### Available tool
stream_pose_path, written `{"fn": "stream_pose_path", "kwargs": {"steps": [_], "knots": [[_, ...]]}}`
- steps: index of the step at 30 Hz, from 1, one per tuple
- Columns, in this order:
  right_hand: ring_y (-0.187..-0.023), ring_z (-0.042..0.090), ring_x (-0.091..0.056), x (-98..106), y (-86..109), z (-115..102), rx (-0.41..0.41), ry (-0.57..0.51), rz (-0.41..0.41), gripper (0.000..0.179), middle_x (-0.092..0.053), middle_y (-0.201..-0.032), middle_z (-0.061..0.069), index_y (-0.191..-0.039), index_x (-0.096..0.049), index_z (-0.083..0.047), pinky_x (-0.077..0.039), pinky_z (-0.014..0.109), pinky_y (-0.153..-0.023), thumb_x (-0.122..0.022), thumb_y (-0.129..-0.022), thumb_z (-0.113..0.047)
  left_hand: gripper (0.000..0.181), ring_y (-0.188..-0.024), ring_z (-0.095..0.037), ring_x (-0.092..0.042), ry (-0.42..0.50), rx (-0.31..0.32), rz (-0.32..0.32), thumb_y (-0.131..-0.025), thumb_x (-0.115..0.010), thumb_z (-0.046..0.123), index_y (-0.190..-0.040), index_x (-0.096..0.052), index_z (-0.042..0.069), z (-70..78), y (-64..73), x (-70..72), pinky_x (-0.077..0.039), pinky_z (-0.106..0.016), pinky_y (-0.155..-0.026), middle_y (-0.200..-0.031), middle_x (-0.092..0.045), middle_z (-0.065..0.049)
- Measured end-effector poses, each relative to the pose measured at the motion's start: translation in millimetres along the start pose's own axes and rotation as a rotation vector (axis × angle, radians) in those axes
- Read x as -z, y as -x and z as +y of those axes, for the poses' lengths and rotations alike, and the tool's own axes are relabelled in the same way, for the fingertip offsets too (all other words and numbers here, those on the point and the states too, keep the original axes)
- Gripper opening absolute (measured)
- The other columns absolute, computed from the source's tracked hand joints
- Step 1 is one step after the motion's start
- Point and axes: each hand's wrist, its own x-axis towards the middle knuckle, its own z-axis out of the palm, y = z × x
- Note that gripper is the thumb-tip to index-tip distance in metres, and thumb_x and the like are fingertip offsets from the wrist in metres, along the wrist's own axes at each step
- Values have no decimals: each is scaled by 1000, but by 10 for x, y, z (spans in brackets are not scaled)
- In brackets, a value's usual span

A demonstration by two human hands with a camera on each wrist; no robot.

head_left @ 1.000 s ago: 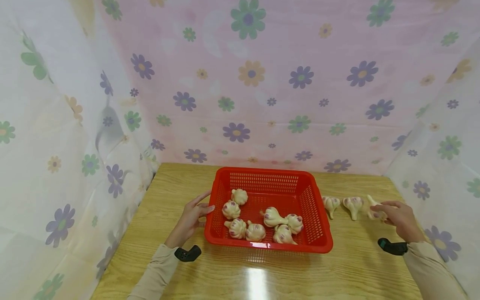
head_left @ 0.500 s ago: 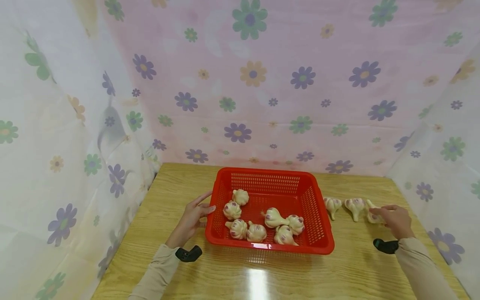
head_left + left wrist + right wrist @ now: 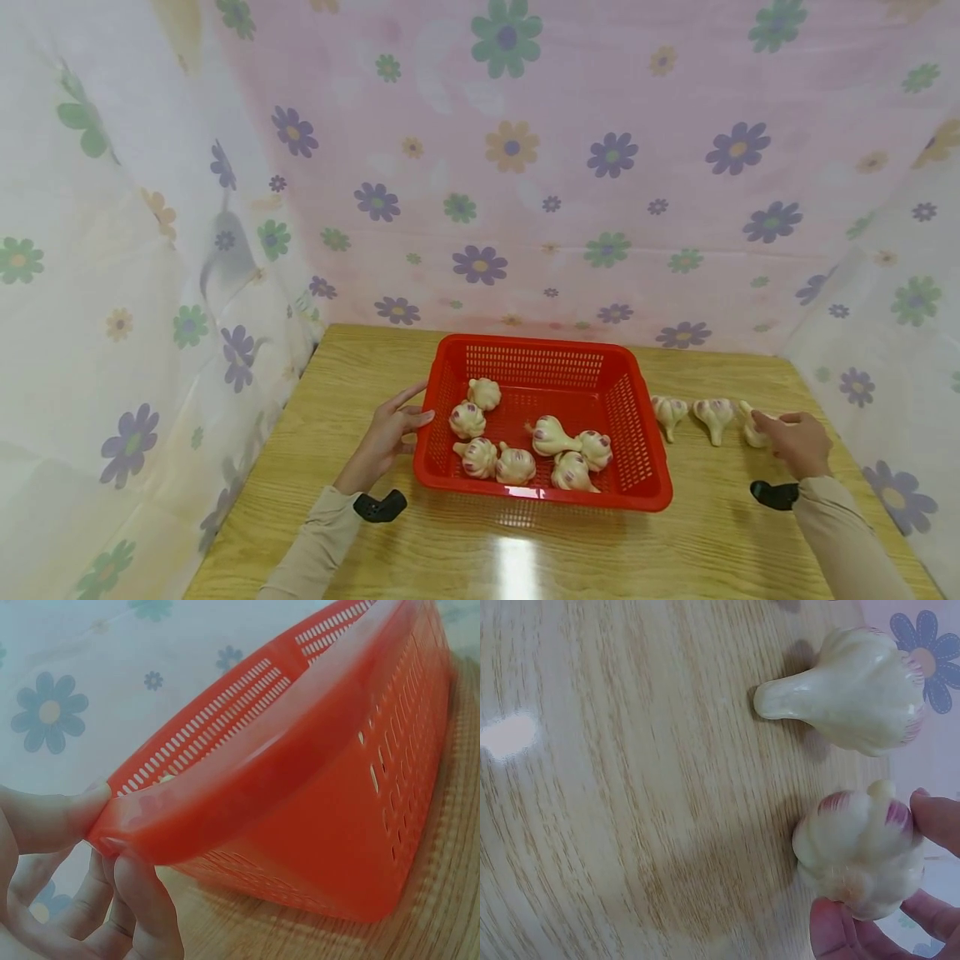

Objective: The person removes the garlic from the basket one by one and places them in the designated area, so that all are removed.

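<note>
While the left hand point(image 3: 384, 437) grips one red plastic basket point(image 3: 300, 832), the right hand point(image 3: 802, 443) pinches one of ten cream garlic bulbs point(image 3: 859, 851).

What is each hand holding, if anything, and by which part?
The left hand grips the rectangular red plastic basket by its left rim; the right hand holds a rounded, purple-marked cream garlic bulb by its sides.

Red basket point(image 3: 551, 402): rectangular, slotted plastic, upright, gripped at its left edge.
Garlic bulb point(image 3: 855, 851): cream with purple patches, pinched, right of the basket.
</note>
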Motion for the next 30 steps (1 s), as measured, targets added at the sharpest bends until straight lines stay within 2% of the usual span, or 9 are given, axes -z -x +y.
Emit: {"fn": "stream_pose_path", "kwargs": {"steps": [4, 8, 12, 16, 19, 22, 25, 28, 30], "knots": [[-67, 26, -65, 33, 0, -11, -22, -68, -56, 77, -35, -122, 44, -127, -31, 21, -55, 37, -61, -54, -92, -44, 56, -93, -32, -64, -2, 4, -5, -87, -67, 10, -138, -49, 24, 11, 13, -1, -56, -44, -64, -117, -59, -21], [-78, 38, -65, 54, -5, -19, -29, -74, -93, 80, -26, -130, 45, -130, -27, 22, -55, 42, -67, -52, -93, -45, 57, -100, -36, -61, 2, 10, -36, -89, -64, 8, -141, -45, 23, 57, 56, -2, -56, -42, -64, -121, -56, -24], [-83, 47, -61, 49, -7, -18, -21, -64, -92, 80, -25, -131, 46, -131, -27, 22, -55, 45, -69, -52, -93, -44, 60, -103, -39, -59, -9, 10, -66, -89, -62, 7, -144, -41, 20, 106, 98, -10, -56, -42, -64, -123, -53, -27], [-85, 47, -60, 32, 0, -27, -26, -52, -77, 78, -27, -130, 44, -129, -30, 20, -54, 45, -69, -53, -92, -45, 59, -99, -36, -61, -5, 15, -59, -89, -64, 7, -142, -44, 22, 89, 83, -11, -56, -43, -66, -121, -55, -25], [-79, 42, -61, 20, 10, -58, -31, -12, -51, 73, -37, -120, 41, -124, -37, 19, -54, 44, -66, -56, -91, -45, 58, -92, -31, -64, 2, 9, -39, -88, -65, 9, -140, -46, 24, 44, 45, -6, -56, -44, -66, -117, -58, -21], [-68, 35, -59, 11, 18, -88, -31, 53, -17, 65, -54, -93, 31, -113, -48, 17, -52, 41, -58, -58, -90, -43, 58, -87, -26, -65, 7, 3, -29, -88, -66, 10, -141, -46, 24, 16, 22, -4, -56, -45, -66, -116, -59, -20], [-59, 30, -56, 6, 26, -104, -34, 97, 1, 59, -55, -67, 16, -104, -54, 14, -46, 37, -51, -59, -90, -42, 59, -86, -25, -65, 5, 6, -42, -89, -64, 8, -142, -44, 22, 35, 36, -5, -55, -45, -67, -118, -57, -23], [-58, 29, -55, 4, 31, -97, -33, 108, 6, 59, -55, -66, 10, -102, -54, 15, -45, 37, -49, -58, -90, -43, 59, -87, -25, -65, -2, 9, -64, -90, -62, 7, -144, -42, 19, 139, 130, -36, -55, -44, -69, -120, -55, -25], [-59, 30, -56, 1, 34, -98, -33, 101, 8, 61, -55, -70, 13, -104, -53, 16, -46, 38, -50, -58, -90, -44, 59, -86, -25, -65, -9, 3, -70, -90, -61, 6, -144, -41, 17, 195, 189, -56, -55, -44, -69, -120, -55, -26]]}}
